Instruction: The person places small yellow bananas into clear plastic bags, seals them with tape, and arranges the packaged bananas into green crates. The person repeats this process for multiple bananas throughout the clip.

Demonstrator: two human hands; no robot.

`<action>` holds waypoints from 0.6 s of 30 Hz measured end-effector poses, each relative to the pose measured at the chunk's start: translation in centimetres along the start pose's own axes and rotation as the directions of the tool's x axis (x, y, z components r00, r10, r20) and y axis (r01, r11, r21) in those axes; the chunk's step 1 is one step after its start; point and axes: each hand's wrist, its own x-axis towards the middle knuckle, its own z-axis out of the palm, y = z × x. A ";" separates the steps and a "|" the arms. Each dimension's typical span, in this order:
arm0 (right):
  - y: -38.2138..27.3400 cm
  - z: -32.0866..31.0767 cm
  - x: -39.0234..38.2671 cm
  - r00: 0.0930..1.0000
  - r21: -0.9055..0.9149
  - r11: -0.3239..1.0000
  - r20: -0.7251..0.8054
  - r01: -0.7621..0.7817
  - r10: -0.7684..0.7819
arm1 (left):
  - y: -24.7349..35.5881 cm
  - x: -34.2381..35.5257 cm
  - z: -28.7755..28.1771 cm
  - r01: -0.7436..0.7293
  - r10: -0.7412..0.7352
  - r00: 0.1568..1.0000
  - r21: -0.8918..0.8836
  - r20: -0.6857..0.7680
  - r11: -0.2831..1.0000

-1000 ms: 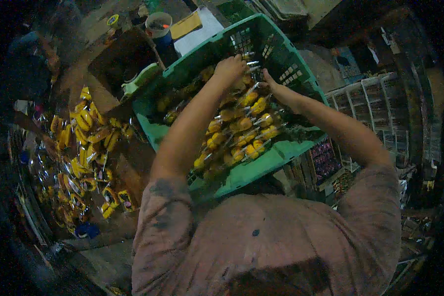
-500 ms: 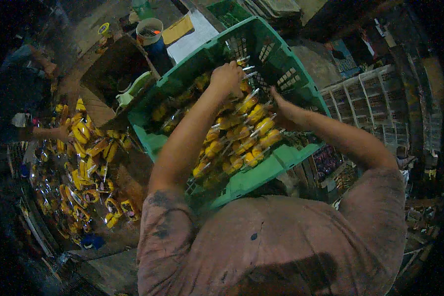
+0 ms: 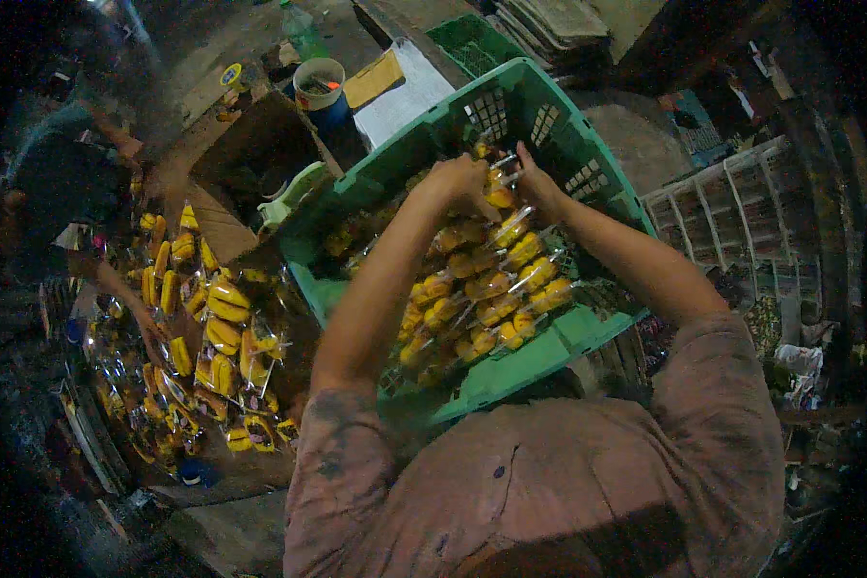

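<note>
A green plastic crate [image 3: 539,345] with slotted walls stands tilted in front of me. Rows of yellow pieces in clear wrappers [image 3: 525,250] fill much of it, their clear ends pointing right. My left hand [image 3: 465,183] reaches into the far part, its fingers curled over a wrapped yellow pack [image 3: 499,193]. On that pack's right side is my right hand [image 3: 541,189], with visible digits stretched upward close to the wrapper ends; its other fingers are hidden. The exact yellow contents are hard to make out.
At left, a heap of wrapped yellow pieces [image 3: 226,318] lies on a surface, with another person's arm [image 3: 125,294] over it. Behind are an open cardboard box [image 3: 212,207], a bucket [image 3: 320,91] and a green bottle [image 3: 302,34]. White racks [image 3: 732,207] stand right.
My right hand has come closer to my left, with the wrapped pack now between them. The view has shifted a little. The other person's hand has moved lower over the heap.
</note>
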 end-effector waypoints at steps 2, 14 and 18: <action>0.3 0.5 -0.6 0.998 -0.083 0.994 0.015 0.066 -0.065 | 0.5 -0.9 -0.5 0.016 -0.016 1.000 0.000 0.008 1.000; -1.8 0.5 -1.9 0.983 -0.091 0.996 -0.184 0.014 -0.031 | 2.9 -3.5 3.6 0.075 -0.013 0.793 0.076 -0.610 0.994; -1.0 -0.5 -1.3 0.996 -0.129 0.988 -0.013 0.088 -0.091 | 4.0 -3.4 4.4 0.143 -0.120 0.843 0.003 -0.524 0.990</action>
